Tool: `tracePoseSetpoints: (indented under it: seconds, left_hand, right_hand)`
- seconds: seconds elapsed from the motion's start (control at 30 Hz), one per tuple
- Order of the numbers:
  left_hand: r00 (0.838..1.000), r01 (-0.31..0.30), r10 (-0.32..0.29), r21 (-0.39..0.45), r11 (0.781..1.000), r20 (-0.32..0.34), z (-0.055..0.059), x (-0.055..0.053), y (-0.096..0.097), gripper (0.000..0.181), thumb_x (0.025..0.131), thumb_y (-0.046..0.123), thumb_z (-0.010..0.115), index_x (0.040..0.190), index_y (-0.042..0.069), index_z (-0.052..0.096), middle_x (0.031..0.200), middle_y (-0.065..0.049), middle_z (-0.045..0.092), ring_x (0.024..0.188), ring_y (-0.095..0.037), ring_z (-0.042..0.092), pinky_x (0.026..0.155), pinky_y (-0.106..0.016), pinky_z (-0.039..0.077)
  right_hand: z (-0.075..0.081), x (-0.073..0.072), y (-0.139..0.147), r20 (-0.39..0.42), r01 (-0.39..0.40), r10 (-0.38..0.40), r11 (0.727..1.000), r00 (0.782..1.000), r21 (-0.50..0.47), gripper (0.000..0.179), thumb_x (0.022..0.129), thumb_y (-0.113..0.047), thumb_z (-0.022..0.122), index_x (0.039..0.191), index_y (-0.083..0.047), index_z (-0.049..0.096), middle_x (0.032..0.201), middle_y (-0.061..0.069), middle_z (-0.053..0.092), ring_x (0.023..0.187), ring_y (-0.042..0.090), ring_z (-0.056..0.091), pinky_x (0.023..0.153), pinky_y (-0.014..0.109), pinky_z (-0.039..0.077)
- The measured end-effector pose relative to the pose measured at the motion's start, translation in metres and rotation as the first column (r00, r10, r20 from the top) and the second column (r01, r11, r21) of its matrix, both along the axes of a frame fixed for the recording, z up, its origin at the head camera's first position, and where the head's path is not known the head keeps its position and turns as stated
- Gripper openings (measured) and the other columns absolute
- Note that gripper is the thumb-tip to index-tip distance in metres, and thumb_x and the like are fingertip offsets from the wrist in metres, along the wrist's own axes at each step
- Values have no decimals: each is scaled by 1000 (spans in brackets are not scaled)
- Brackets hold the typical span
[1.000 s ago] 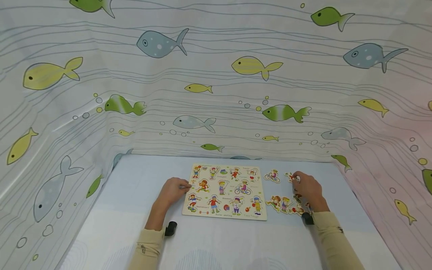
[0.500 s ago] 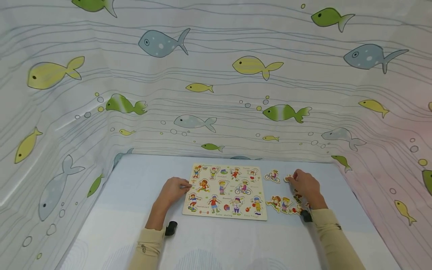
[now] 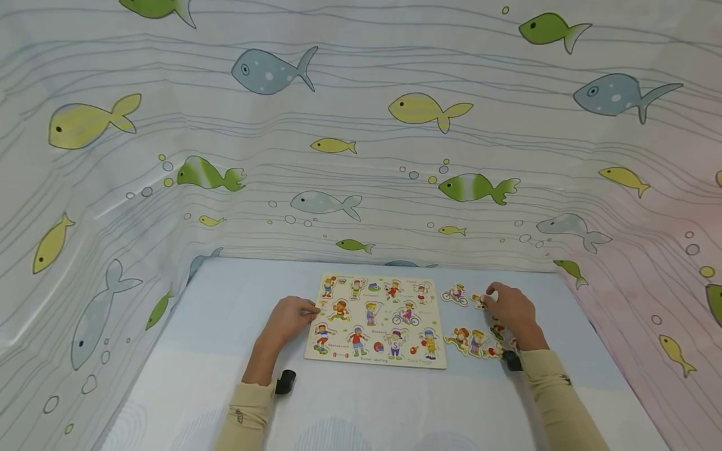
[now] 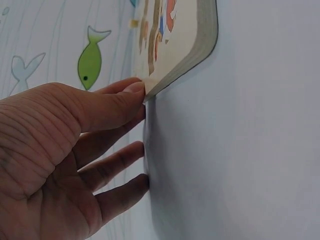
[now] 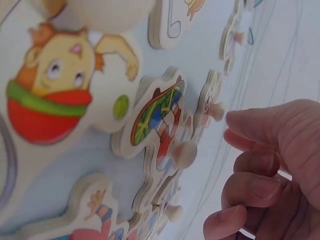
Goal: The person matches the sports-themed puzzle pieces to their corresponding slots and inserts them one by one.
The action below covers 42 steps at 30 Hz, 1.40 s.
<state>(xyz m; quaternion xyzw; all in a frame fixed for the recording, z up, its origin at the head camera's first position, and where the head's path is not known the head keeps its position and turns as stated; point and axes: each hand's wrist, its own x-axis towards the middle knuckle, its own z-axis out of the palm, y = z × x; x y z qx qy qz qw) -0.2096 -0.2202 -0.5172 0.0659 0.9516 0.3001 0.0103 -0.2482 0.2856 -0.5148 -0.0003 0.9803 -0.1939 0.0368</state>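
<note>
Cream and rectangular, the wooden picture board (image 3: 386,321) lies on the pale table (image 3: 417,401) in the head view; the left wrist view shows the left hand (image 4: 60,145) pinching its corner; the right wrist view shows the right hand (image 5: 295,145) beside a round wooden knob (image 5: 216,111), its grip unclear.

The left hand (image 3: 292,318) pinches, other fingers (image 4: 115,162) spread — the right hand (image 3: 514,316) curls inward.
</note>
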Motion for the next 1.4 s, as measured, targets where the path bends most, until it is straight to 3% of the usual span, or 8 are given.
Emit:
tracePoseSetpoints:
  seconds: [0.2,0.47,0.8,1.13,1.4]
  left_hand:
    - [1000,2,-2,-12,1000,3,2,0,-1,14,85,8,77,99,9,79,114,-10,71,116,-34,60,100,-51,46]
    - [1000,-2,3,-1,1000,12,0,0,-1,14,85,9,77,99,9,80,114,-10,71,116,-34,60,101,-51,46]
    - [1000,-5,5,-7,1000,-5,-1,-1,-2,14,84,8,77,98,10,80,113,-10,71,115,-34,61,99,-50,47]
    - [1000,-13,13,-8,1000,3,-1,-1,0,14,85,9,77,98,10,80,114,-9,71,116,-34,60,101,-50,46]
    - [1000,-7,7,-11,1000,-8,-1,0,0,14,85,9,77,98,10,80,113,-9,71,116,-33,60,101,-51,45]
  right_hand:
    - [-4,-1,1,52,-44,45,999,998,-19,32,99,-24,56,126,-6,61,64,0,61,48,17,50,41,31,39]
    - [-8,-4,-1,55,-40,39,999,998,4,22,99,-21,58,116,-7,63,73,4,60,51,18,50,43,31,41]
    - [-5,-4,-6,57,-82,82,997,995,4,25,99,-23,60,117,-8,63,80,7,63,57,19,51,46,32,41]
    - [-4,-1,-2,26,-35,35,999,999,4,30,99,-33,60,107,-4,61,65,2,56,49,17,51,44,32,39]
    - [-1,-1,1,37,-51,51,999,998,-13,36,101,-29,56,128,-6,58,71,2,59,52,18,49,43,32,38]
